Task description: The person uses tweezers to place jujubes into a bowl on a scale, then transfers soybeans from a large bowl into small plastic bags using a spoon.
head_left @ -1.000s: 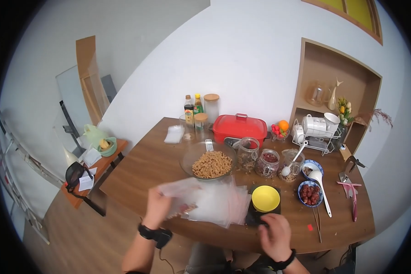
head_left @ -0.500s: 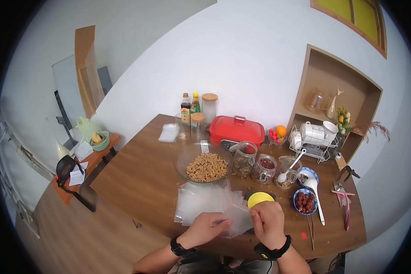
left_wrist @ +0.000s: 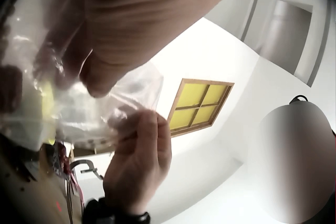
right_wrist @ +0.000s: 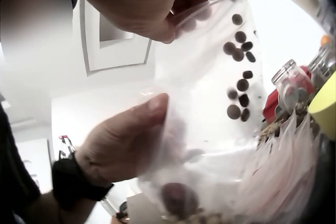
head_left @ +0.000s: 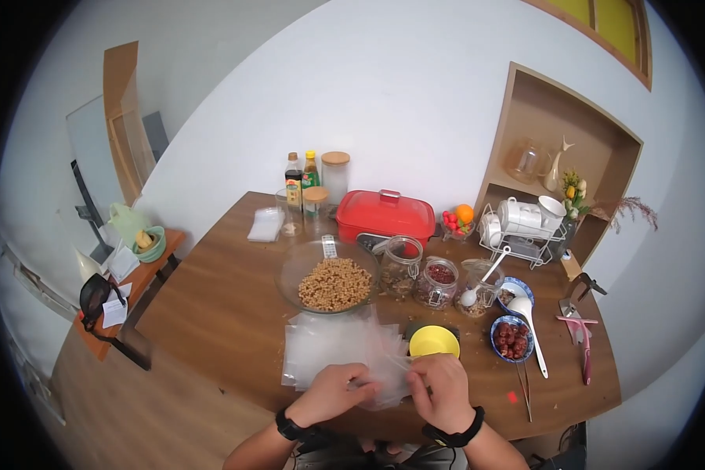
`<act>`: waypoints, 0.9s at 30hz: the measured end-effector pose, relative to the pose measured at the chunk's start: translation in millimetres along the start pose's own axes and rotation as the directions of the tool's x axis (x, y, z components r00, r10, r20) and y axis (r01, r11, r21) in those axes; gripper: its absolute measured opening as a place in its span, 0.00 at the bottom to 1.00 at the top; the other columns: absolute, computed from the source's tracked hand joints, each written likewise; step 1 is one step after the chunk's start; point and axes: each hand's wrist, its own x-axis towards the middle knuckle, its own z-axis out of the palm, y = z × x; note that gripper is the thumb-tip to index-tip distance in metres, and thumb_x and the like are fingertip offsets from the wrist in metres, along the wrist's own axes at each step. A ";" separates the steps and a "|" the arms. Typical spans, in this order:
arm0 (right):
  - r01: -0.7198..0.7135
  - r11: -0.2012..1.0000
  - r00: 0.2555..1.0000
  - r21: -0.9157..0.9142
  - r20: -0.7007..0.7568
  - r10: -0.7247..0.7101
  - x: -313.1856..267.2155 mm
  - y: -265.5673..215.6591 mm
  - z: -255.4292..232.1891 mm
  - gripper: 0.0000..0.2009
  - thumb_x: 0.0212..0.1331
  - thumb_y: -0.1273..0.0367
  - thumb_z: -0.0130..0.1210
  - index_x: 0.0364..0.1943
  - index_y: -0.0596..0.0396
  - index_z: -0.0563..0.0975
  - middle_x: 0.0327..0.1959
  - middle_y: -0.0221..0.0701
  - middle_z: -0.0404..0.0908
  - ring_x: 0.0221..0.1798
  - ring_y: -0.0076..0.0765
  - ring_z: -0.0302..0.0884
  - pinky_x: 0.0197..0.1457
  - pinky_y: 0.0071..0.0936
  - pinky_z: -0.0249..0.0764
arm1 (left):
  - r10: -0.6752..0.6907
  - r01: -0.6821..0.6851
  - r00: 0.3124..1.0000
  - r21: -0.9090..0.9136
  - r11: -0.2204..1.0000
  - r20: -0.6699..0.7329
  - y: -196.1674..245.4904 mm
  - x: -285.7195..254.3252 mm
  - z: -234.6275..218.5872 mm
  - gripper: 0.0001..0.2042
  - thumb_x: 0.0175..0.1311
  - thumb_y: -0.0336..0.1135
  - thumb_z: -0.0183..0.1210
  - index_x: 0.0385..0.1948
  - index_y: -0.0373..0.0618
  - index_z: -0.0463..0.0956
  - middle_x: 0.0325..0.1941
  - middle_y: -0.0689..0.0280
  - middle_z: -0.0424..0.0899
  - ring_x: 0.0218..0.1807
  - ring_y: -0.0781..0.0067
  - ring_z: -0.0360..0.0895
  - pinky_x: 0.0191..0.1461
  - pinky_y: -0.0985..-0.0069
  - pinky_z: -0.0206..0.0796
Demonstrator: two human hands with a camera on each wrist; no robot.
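Over the table's front edge, my left hand (head_left: pixel 333 394) and right hand (head_left: pixel 444 393) hold a clear plastic bag (head_left: pixel 390 385) between them. In the right wrist view the right hand (right_wrist: pixel 157 3) pinches the top edge of the bag (right_wrist: pixel 205 71), while the left hand (right_wrist: pixel 123 142) grips its side, thumb against the film. Dark round pieces (right_wrist: pixel 242 85) and a larger dark red one (right_wrist: pixel 179 198) show in or through the bag. Flat clear bags (head_left: pixel 313 348) lie spread behind the hands, beside a yellow bowl (head_left: pixel 434 341) on a black base.
A glass bowl of tan pieces (head_left: pixel 334 284) stands behind the bags. Lidded jars (head_left: pixel 436 284) and a red pan (head_left: pixel 385 216) are further back. To the right are a bowl of red fruit (head_left: pixel 512 339), a white spoon (head_left: pixel 531 333), tongs (head_left: pixel 526 392) and a pink-handled tool (head_left: pixel 586 352).
The left hand has brought the bag from the left to the front of the yellow bowl. My right hand, apart from it a second ago, now grips it too. The head view has shifted.
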 end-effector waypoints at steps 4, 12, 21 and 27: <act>-0.347 0.903 0.933 0.252 0.190 0.306 -1.7 1.8 -21.0 0.09 0.83 0.66 0.52 0.45 0.58 0.72 0.31 0.32 0.90 0.24 0.26 0.84 0.31 0.25 0.79 | 0.007 0.025 0.989 -0.219 0.975 0.146 -12.7 -2.9 -21.3 0.11 0.73 0.38 0.70 0.44 0.40 0.86 0.41 0.65 0.89 0.45 0.73 0.83 0.55 0.70 0.76; -0.304 0.877 0.948 0.372 0.206 0.241 22.7 -0.2 -33.6 0.07 0.85 0.67 0.47 0.49 0.56 0.69 0.44 0.38 0.92 0.37 0.33 0.91 0.41 0.32 0.83 | 0.015 -0.014 1.000 -0.950 0.311 -0.010 -38.4 -24.4 -18.2 0.25 0.76 0.42 0.68 0.67 0.38 0.76 0.64 0.51 0.85 0.61 0.49 0.87 0.63 0.57 0.82; -0.420 0.737 0.906 0.530 0.202 0.371 24.2 11.5 -24.2 0.06 0.85 0.69 0.48 0.52 0.58 0.70 0.50 0.37 0.91 0.40 0.25 0.90 0.42 0.25 0.81 | -0.095 0.204 0.978 -0.777 0.595 0.184 -34.9 -6.9 -0.4 0.21 0.82 0.47 0.61 0.61 0.37 0.77 0.49 0.55 0.90 0.35 0.67 0.87 0.33 0.75 0.76; -0.397 0.520 0.772 0.757 -0.032 0.635 -6.4 91.6 -10.0 0.09 0.86 0.65 0.50 0.49 0.55 0.76 0.42 0.33 0.91 0.37 0.24 0.88 0.36 0.20 0.76 | -0.133 0.123 0.991 -0.554 0.824 0.021 -17.0 33.1 -11.5 0.14 0.85 0.41 0.57 0.57 0.39 0.81 0.47 0.58 0.92 0.30 0.76 0.84 0.31 0.79 0.73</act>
